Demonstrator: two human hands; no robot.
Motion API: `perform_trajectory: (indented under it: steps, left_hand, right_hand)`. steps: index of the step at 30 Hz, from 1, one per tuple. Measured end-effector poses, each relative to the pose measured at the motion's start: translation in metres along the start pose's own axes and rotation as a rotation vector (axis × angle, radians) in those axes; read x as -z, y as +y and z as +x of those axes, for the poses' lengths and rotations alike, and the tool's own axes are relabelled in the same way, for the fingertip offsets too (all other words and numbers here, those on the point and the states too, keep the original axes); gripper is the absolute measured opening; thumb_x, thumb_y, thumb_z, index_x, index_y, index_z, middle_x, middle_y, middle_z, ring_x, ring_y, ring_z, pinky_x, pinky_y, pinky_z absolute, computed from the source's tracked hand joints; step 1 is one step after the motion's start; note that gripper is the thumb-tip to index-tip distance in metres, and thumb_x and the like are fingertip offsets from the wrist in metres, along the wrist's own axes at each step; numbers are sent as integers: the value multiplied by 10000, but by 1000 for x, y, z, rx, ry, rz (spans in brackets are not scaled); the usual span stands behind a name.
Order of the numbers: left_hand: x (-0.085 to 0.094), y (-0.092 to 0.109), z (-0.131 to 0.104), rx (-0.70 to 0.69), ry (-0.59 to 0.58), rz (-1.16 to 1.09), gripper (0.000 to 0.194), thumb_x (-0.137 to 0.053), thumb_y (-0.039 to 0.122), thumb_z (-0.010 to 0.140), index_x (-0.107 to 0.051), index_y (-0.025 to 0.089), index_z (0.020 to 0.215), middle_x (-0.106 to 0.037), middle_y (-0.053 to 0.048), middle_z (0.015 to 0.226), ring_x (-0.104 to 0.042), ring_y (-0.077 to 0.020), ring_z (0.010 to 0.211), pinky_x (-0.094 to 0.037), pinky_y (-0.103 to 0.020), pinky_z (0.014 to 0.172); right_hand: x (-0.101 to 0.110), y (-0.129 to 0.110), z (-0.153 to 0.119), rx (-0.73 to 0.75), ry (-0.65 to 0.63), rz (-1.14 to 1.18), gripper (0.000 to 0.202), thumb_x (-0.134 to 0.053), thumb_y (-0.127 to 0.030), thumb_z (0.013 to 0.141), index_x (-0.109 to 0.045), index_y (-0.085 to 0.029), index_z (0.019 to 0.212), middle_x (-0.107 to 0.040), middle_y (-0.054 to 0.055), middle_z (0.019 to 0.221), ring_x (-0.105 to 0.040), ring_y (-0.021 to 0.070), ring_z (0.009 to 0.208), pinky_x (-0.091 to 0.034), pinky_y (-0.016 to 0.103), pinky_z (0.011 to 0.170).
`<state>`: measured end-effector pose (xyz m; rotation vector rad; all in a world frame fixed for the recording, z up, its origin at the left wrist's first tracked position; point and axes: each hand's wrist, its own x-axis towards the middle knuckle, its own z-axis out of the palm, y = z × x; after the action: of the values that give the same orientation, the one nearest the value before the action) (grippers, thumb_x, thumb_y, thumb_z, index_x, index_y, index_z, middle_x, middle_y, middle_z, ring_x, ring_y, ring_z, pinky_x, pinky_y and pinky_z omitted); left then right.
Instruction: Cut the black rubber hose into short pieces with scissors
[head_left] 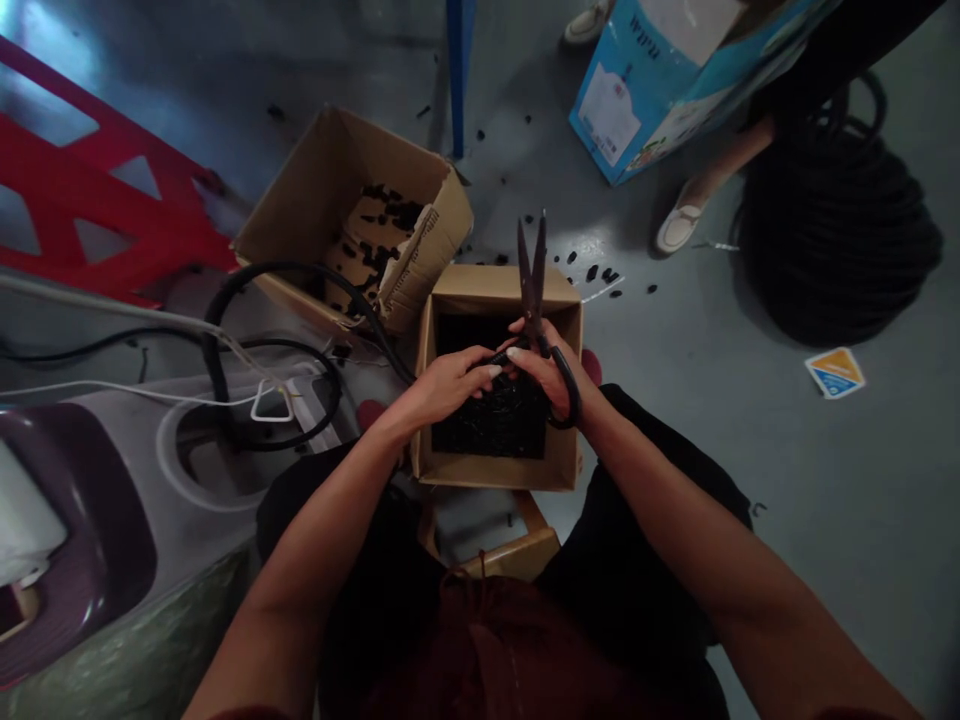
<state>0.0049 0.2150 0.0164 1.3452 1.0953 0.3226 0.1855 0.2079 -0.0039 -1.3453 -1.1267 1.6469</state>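
Over a small cardboard box between my knees, both hands meet at the fingertips. My left hand is closed on a black hose, which comes in from the left in a loop. A short dark end of it shows between my hands. My right hand has the scissors in its grip, the handle loop hanging by the palm. Their blades point away from me, slightly spread. The right thumb and fingers also touch the hose end. Black pieces fill the bottom of the box, their shape hard to make out.
A larger carton behind left holds scattered black bits. More black bits lie on the floor. A blue box, a person's shoe and a big black coil are at right. A grey plastic stool stands left, near a red frame.
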Motion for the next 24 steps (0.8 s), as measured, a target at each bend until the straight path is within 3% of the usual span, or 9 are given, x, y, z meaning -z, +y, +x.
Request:
perform_trajectory:
  steps: [6,11,15,19,24]
  left_hand:
    - [15,-5,-4,2,206,-22,332,-500,356,853,-600,132,1077,-612,-8,777,-538,-89,664,-449,-225,679]
    - [20,-11,1,-3,365,-67,430,-521,312,833,-555,141,1226,-657,-52,975,-580,-108,763,-458,-225,690]
    - [22,-15,3,-43,382,-26,413,-518,308,834,-579,158,1214,-643,-61,1135,-599,-142,897,-473,-249,767]
    - [25,-12,2,-59,403,109,393,-502,284,843,-597,164,1205,-626,-59,1215,-568,-181,1086,-432,-303,954]
    - [27,-5,1,-33,408,235,390,-484,268,851,-607,180,1210,-623,-49,1241,-561,-189,1133,-388,-335,1035]
  right_hand:
    - [8,29,-7,-71,-28,-181,456,-559,-525,803,-443,-220,1122,-618,40,955,-621,190,857,-496,384,801]
    - [4,22,-17,-115,-128,-362,487,-547,-538,804,-458,-215,1157,-631,56,1003,-608,199,855,-476,374,804]
    - [3,9,-18,-118,-196,-438,482,-517,-523,820,-458,-202,1174,-640,73,1021,-610,204,865,-473,354,797]
    - [4,8,-18,-129,-241,-472,480,-514,-526,817,-457,-194,1159,-636,92,1054,-609,221,910,-474,362,806]
    - [4,6,-19,-111,-281,-449,484,-523,-533,814,-441,-196,1152,-634,89,1047,-604,221,931,-476,358,811]
